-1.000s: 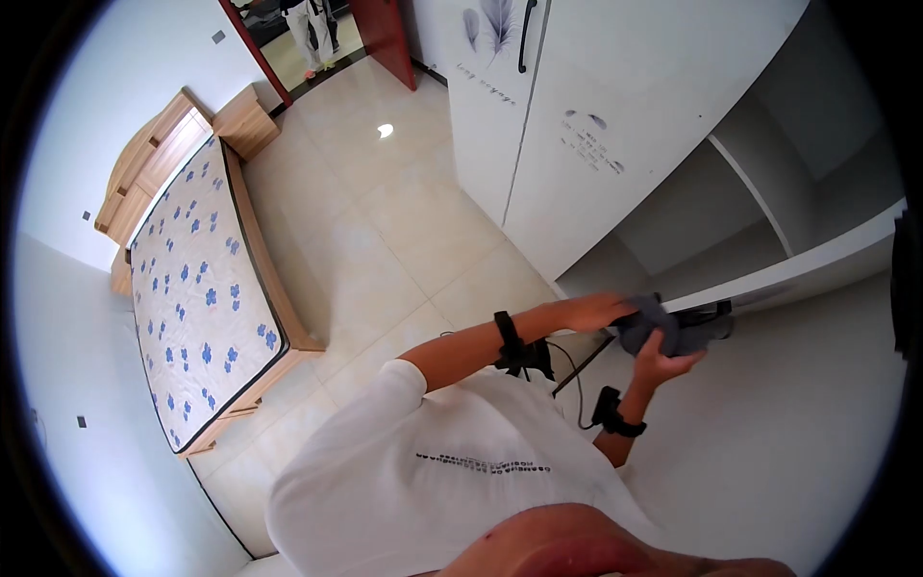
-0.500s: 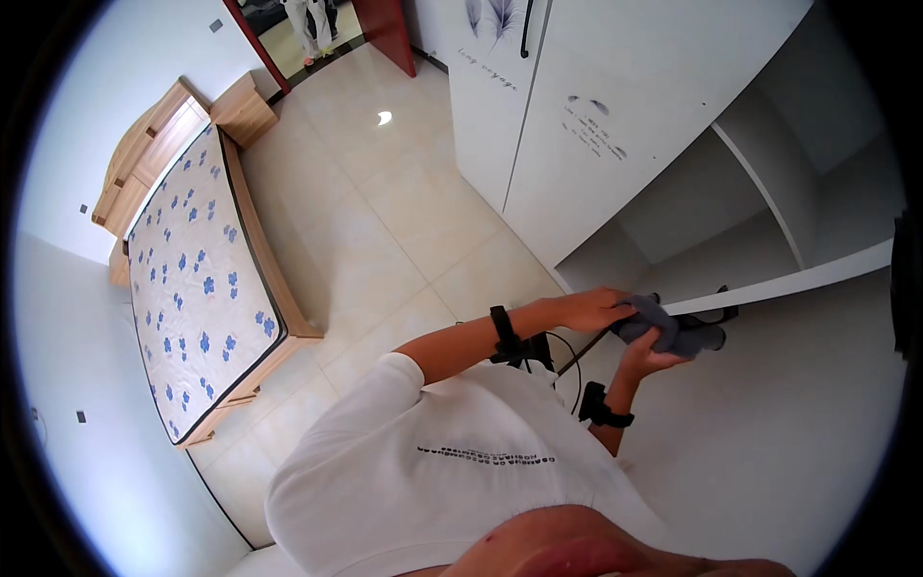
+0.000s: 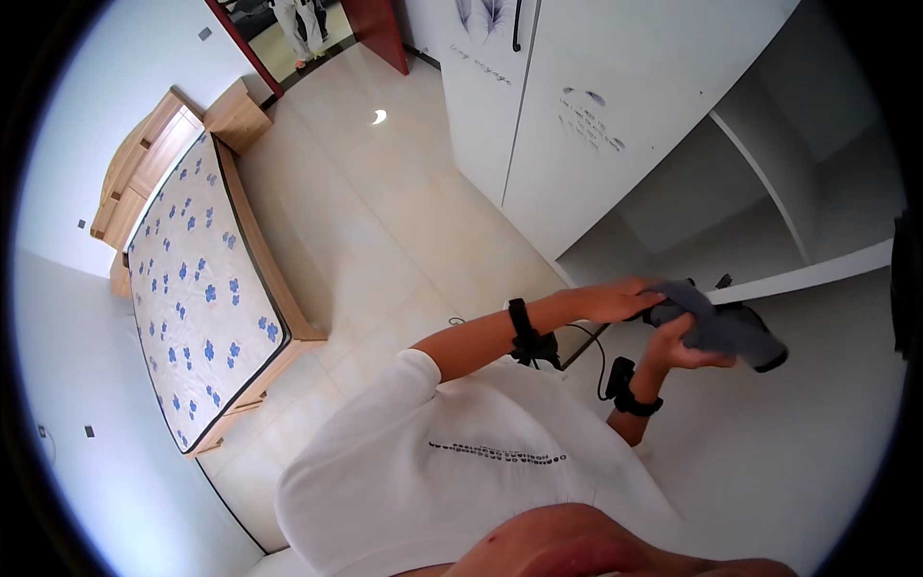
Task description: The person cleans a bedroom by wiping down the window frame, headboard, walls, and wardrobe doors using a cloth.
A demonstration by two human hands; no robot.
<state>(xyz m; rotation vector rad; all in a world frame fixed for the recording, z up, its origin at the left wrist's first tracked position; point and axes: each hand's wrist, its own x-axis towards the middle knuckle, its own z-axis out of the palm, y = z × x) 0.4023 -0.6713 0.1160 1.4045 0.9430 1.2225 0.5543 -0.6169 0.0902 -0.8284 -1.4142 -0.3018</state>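
Observation:
A dark grey cloth (image 3: pixel 723 327) is bunched at the edge of the open white cabinet door (image 3: pixel 817 277). My left hand (image 3: pixel 620 300) reaches in from the left, its fingers closed on the cloth's upper left end. Below it, my right hand (image 3: pixel 685 348) grips the cloth's lower side, thumb upward. A black part sticks out by the cloth's lower right end, and a small dark piece shows above the door edge. Whether these belong to a door handle I cannot tell. Black bands circle both wrists.
The white wardrobe (image 3: pixel 586 125) has open grey compartments to the right of its closed doors. A bed with a blue-flowered mattress (image 3: pixel 192 288) stands left on the tiled floor (image 3: pixel 375 221). Another person's legs (image 3: pixel 296 27) show at the doorway. A black cable (image 3: pixel 601 361) hangs near my arms.
Both hands and the grey cloth have shifted right and slightly down along the door. More of the black part now shows at the cloth's lower right end. The view has tilted slightly.

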